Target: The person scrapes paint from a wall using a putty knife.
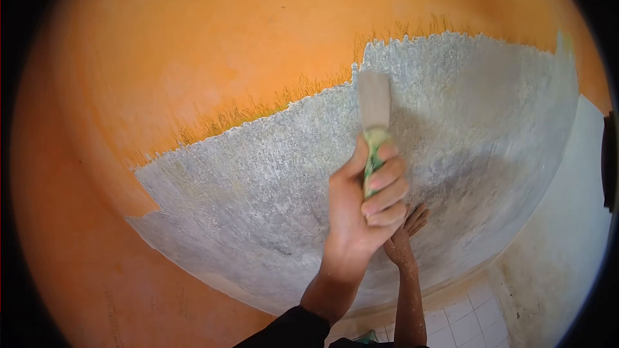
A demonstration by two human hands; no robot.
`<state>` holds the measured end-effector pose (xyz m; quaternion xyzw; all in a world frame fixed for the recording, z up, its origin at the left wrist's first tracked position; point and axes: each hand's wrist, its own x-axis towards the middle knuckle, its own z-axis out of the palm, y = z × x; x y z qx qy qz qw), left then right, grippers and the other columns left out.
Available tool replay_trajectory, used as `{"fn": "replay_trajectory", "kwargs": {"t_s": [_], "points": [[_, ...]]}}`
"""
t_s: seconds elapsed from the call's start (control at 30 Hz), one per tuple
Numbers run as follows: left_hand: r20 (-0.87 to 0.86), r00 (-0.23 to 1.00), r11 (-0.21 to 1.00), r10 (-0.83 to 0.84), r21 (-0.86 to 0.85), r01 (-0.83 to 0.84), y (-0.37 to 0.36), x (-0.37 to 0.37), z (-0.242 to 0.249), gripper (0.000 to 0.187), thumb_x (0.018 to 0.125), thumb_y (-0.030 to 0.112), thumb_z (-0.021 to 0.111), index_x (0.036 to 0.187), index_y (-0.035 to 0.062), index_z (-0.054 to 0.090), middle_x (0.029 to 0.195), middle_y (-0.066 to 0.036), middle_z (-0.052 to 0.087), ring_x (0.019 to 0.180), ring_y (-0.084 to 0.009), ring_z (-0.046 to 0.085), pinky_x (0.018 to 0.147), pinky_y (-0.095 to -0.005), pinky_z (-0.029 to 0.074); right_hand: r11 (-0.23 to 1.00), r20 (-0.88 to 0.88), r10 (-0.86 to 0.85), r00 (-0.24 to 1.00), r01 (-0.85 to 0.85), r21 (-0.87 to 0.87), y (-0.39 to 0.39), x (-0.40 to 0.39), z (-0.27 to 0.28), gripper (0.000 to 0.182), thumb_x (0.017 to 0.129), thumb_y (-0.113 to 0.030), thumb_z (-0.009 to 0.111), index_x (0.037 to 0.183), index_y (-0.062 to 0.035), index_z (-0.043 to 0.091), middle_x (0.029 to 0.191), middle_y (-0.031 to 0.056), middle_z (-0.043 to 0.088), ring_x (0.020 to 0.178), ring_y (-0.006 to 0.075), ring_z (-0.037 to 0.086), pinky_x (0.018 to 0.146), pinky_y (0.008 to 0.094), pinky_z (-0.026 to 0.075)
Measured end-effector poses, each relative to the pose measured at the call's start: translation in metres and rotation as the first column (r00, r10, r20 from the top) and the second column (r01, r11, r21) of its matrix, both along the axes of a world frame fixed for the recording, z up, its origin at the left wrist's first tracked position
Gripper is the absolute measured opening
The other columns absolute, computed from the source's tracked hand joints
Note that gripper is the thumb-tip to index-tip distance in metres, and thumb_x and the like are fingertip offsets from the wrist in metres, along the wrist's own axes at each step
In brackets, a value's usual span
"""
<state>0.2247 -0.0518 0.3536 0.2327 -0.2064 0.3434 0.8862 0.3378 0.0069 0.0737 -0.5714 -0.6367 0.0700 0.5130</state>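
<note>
My left hand [371,209] is closed around the green and cream handle of a scraper [375,100], thumb along one side and fingers wrapped over the other. The scraper's wide flat blade points up against the wall, just below the ragged edge of the orange paint [258,45]. Around and below the blade spreads a bare grey patch of wall [258,187]. Lower down and partly behind my left hand, my right hand [406,235] rests on the grey surface with its fingers stretched out, holding nothing that shows. Light dust marks its forearm.
A pale wall [554,212] meets the grey patch at the right, with a dark object [609,161] at its far edge. White floor tiles [474,319] show below. At the left, a darker orange wall [71,219] runs down the view.
</note>
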Motion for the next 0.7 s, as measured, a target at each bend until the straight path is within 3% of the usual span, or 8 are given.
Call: {"fn": "replay_trajectory", "kwargs": {"t_s": [0.07, 0.2, 0.3, 0.4, 0.53, 0.6, 0.7], "points": [[0.008, 1.0, 1.0, -0.019, 0.008, 0.019, -0.001, -0.003, -0.008, 0.039, 0.107, 0.038, 0.03, 0.097, 0.0053, 0.048, 0.069, -0.002, 0.044, 0.043, -0.0097, 0.038, 0.035, -0.0223, 0.031, 1.0, 0.02, 0.005, 1.0, -0.004, -0.006, 0.002, 0.004, -0.001, 0.099, 0.095, -0.057, 0.049, 0.152, 0.0007, -0.008, 0.151, 0.032, -0.029, 0.138, 0.0491, -0.033, 0.106, 0.0623, -0.022], [-0.042, 0.998, 0.998, 0.049, 0.048, -0.047, 0.011, 0.011, 0.023, 0.038, 0.104, 0.045, 0.036, 0.096, 0.01, 0.049, 0.067, 0.002, 0.042, 0.042, -0.008, 0.034, 0.034, -0.0223, 0.027, 1.0, 0.024, -0.018, 1.0, 0.018, 0.005, 0.002, 0.001, -0.002, 0.102, 0.094, -0.058, 0.051, 0.152, 0.0012, -0.008, 0.151, 0.0323, -0.028, 0.137, 0.0498, -0.033, 0.105, 0.0637, -0.022], [0.005, 1.0, 1.0, -0.016, -0.021, 0.016, 0.0, 0.001, 0.003, 0.038, 0.104, 0.045, 0.036, 0.096, 0.0101, 0.049, 0.067, 0.001, 0.042, 0.042, -0.0081, 0.035, 0.034, -0.0219, 0.027, 1.0, 0.02, -0.007, 1.0, 0.007, -0.027, 0.002, 0.002, -0.002, 0.104, 0.093, -0.058, 0.053, 0.152, 0.0016, -0.008, 0.151, 0.033, -0.028, 0.136, 0.0511, -0.033, 0.105, 0.0646, -0.022], [0.006, 1.0, 0.999, 0.007, 0.044, -0.008, 0.003, 0.009, 0.007, 0.038, 0.104, 0.045, 0.036, 0.096, 0.0094, 0.049, 0.067, 0.001, 0.042, 0.042, -0.0083, 0.035, 0.034, -0.0215, 0.027, 0.999, 0.072, 0.004, 0.997, -0.001, -0.032, 0.0, 0.003, -0.001, 0.106, 0.092, -0.057, 0.056, 0.152, 0.0025, -0.008, 0.151, 0.0344, -0.028, 0.136, 0.0518, -0.033, 0.105, 0.0643, -0.021], [0.055, 0.998, 1.0, -0.014, 0.004, 0.013, -0.002, 0.01, 0.009, 0.037, 0.105, 0.042, 0.036, 0.097, 0.0078, 0.049, 0.068, 0.0, 0.042, 0.043, -0.0091, 0.036, 0.034, -0.0221, 0.027, 0.99, 0.024, 0.093, 0.995, -0.09, -0.111, 0.016, 0.005, -0.023, 0.109, 0.09, -0.057, 0.058, 0.151, 0.0056, -0.007, 0.15, 0.0362, -0.028, 0.136, 0.0525, -0.033, 0.105, 0.0644, -0.021], [0.038, 0.999, 1.0, -0.023, 0.023, 0.022, 0.01, 0.005, -0.004, 0.036, 0.106, 0.037, 0.035, 0.098, 0.005, 0.049, 0.069, -0.002, 0.043, 0.043, -0.0106, 0.037, 0.035, -0.024, 0.027, 0.998, 0.039, 0.015, 0.999, -0.012, -0.065, -0.001, 0.003, 0.0, 0.11, 0.09, -0.058, 0.059, 0.15, 0.0071, -0.006, 0.149, 0.0368, -0.028, 0.136, 0.0528, -0.032, 0.105, 0.0645, -0.021], [0.04, 0.999, 0.994, -0.012, 0.109, 0.007, 0.021, 0.009, 0.029, 0.037, 0.106, 0.039, 0.035, 0.097, 0.0052, 0.05, 0.069, -0.002, 0.043, 0.043, -0.0107, 0.037, 0.035, -0.0237, 0.027, 0.998, 0.048, 0.001, 0.999, 0.002, -0.057, 0.0, 0.003, 0.0, 0.11, 0.089, -0.058, 0.059, 0.15, 0.0089, -0.004, 0.149, 0.0371, -0.028, 0.136, 0.0536, -0.031, 0.105, 0.0645, -0.02]]}}
